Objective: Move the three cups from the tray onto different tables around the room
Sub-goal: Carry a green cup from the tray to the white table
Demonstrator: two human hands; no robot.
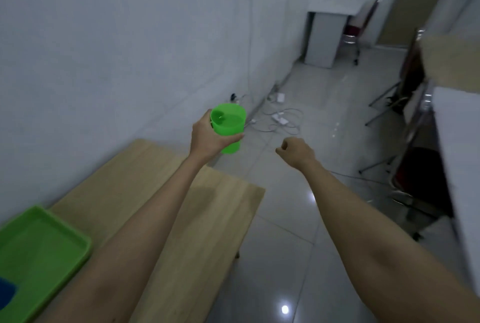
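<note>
The left hand [207, 138] holds a green cup [229, 128] upright, past the far end of the wooden table [213, 208] and above the tiled floor [298, 219]; the fingers wrap around the lower half of the cup, with the thumb near the rim on the side of the wall and the fingertips [240, 136] showing on the other side; inside the cup a liquid is visible, almost up to the rim. The right hand [294, 150] is empty and hangs in the air to the right of the table, well apart from the cup; its fingers are curled in, loosely closed like a soft fist, and they pinch nothing. Both forearms are bare and reach forward over the table's right part. On the near left corner of the table lies a green tray [52, 239]; at its lower left edge a dark blue thing [6, 291] is partly in view, but it is cut by the frame and I cannot tell what it is. Beyond the far end of the table, white cables [280, 120] lie on the floor along the white wall [104, 50]; further beyond stands a white desk [324, 34]; the view is blurred there.
</note>
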